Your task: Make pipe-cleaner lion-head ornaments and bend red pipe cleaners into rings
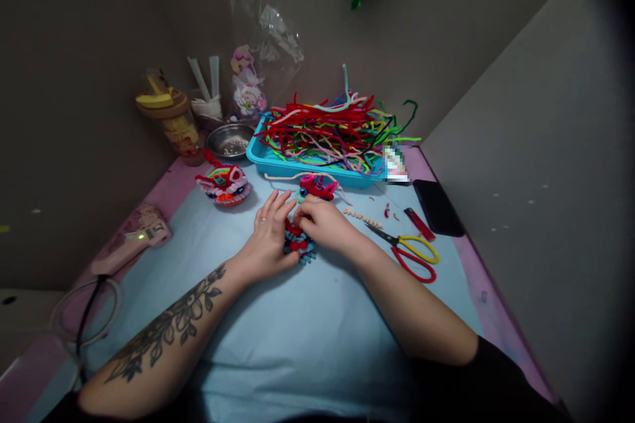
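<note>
On the blue cloth my left hand rests against a blue and red pipe-cleaner piece, its thumb low on one side and its fingers at the back. The fingers of my right hand are bent and pinched together at the top of the same piece. Both hands partly cover it, so its full shape is hidden. Just beyond them lies a pink, red and teal pipe-cleaner head. A fluffy red lion-dance head with pink ears sits further left. A cream pipe cleaner stretches behind my hands.
A blue tray piled with colourful pipe cleaners stands at the back. Scissors, a red strip, a wavy cream strip and a black phone lie right. Left are a pink glue gun, metal bowl and tumbler.
</note>
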The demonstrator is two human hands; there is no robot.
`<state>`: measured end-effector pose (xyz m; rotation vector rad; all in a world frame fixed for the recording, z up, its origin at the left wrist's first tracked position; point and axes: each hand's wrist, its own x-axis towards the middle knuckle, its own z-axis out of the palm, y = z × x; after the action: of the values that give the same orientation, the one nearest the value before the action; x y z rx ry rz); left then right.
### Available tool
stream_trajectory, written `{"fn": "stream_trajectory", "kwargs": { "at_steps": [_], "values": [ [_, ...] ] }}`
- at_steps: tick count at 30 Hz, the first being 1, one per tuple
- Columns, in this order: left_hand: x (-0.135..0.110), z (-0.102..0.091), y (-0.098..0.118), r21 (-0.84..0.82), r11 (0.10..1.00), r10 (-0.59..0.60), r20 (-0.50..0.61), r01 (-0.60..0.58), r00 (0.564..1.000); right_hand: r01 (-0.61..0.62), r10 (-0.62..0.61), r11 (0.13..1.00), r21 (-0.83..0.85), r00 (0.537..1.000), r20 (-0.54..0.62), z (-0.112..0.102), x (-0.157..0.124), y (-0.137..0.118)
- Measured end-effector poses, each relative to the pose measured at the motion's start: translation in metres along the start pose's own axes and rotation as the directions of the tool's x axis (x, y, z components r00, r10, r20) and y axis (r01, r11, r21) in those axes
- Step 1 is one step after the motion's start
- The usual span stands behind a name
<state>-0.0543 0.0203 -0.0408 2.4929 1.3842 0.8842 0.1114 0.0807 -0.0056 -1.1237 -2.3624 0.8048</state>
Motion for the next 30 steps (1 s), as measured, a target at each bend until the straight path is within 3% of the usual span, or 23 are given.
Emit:
{"fn": "stream_trajectory", "kwargs": {
  "at_steps": [19,24,30],
  "values": [
    [0.002,-0.001,0.001,0.003,1.000,0.001,0.006,-0.001,1.000,-0.001,0.001,1.000,-0.024,1.000,0.022,0.000,0.001,0.000],
    [0.001,0.000,-0.002,-0.017,1.000,0.002,0.022,-0.001,1.000,0.008,-0.010,0.996,0.091,1.000,0.029,-0.008,0.002,0.003],
    [0.001,-0.001,-0.003,-0.063,0.998,0.029,0.025,-0.027,0.999,-0.027,0.036,0.987,0.159,0.998,-0.057,-0.021,0.002,0.004]
  ]
}}
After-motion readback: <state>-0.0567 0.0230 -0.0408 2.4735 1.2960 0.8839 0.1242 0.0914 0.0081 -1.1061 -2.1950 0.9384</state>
